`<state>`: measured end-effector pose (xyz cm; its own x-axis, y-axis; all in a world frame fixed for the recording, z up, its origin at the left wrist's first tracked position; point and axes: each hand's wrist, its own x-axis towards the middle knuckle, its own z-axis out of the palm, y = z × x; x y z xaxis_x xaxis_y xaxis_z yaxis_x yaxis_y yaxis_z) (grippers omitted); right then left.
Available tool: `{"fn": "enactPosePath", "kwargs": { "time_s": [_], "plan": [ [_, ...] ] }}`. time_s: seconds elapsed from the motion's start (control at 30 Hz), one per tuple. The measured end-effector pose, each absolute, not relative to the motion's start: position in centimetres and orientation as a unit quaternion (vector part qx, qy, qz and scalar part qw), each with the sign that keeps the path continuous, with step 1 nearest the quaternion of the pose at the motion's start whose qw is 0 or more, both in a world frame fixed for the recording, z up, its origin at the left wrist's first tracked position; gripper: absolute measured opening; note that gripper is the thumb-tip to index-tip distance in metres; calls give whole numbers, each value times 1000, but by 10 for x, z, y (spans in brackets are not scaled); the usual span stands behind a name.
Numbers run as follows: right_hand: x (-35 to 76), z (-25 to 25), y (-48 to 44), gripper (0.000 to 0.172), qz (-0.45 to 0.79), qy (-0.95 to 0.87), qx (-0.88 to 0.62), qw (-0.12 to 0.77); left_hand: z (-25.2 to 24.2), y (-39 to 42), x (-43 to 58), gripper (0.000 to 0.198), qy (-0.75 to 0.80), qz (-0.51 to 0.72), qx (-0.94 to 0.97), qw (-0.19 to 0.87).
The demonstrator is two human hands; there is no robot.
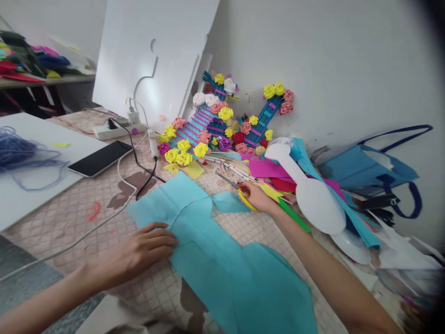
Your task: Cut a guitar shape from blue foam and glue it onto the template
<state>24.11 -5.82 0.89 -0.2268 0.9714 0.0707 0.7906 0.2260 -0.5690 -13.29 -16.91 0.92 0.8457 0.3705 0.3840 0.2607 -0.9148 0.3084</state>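
A large turquoise felt sheet (239, 273) lies on the checked floor in front of me, cut into a guitar-like outline. My left hand (144, 248) rests flat on its left edge, fingers stretched out toward the sheet. Further away, my right hand (255, 195) is closed on a pair of scissors (231, 182) with yellow and red handles, blades pointing left just past the sheet's far edge. A white guitar-shaped cutout (306, 188) lies to the right of that hand.
Blue guitar models covered in paper roses (212, 127) lean on the wall. Coloured paper sheets (274, 174) pile beside them. A phone (100, 158), power strip (114, 130) and cables lie left, a glue gun (153, 144) near them. A blue bag (375, 169) sits right.
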Motion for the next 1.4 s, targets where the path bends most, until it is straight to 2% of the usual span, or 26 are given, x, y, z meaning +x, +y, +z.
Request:
{"fn": "enactPosePath", "kwargs": {
  "time_s": [0.3,0.47,0.83,0.97,1.07,1.13,1.27,1.4],
  "plan": [
    [286,26,-87,32,186,-687,-655,253,7,-123,-115,20,142,251,954,81],
    [305,34,-118,34,151,-646,-703,256,1,-83,-92,17,157,246,950,106],
    [318,21,-155,33,144,-583,-762,244,-15,-25,-77,24,193,232,942,145],
    [313,30,-162,42,130,-548,-765,313,-11,-27,-69,37,262,237,925,141],
    [300,46,-168,38,219,-526,-720,396,-3,-29,-55,36,322,250,900,155],
    [289,54,-173,37,332,-514,-679,406,4,-28,-41,33,343,249,890,167],
    [271,53,-185,40,525,-508,-586,351,16,-14,1,29,345,242,891,169],
    [268,38,-194,42,613,-488,-551,285,25,14,47,32,342,201,901,178]
  ]
}}
